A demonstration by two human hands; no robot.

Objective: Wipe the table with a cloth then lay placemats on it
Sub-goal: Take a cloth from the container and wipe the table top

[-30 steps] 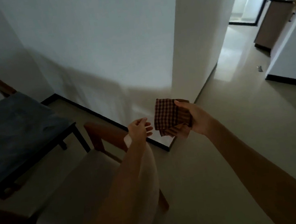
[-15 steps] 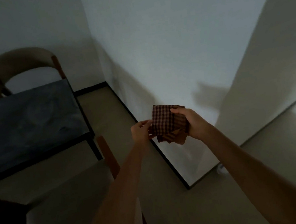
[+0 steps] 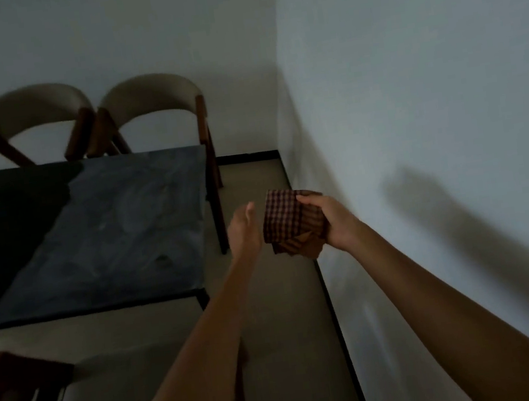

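One checked cloth (image 3: 287, 219) — right hand (image 3: 335, 221), one table (image 3: 98, 229)

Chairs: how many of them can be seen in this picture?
3. Two chairs stand side by side behind the table; a third chair, partly cut off, is at bottom left.

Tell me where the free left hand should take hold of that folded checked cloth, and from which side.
Probably the cloth's left edge, approached from the left. The right hand already grips its right side, while the left edge stands free facing the open left hand, just beside it. The loose corners hanging below look floppier.
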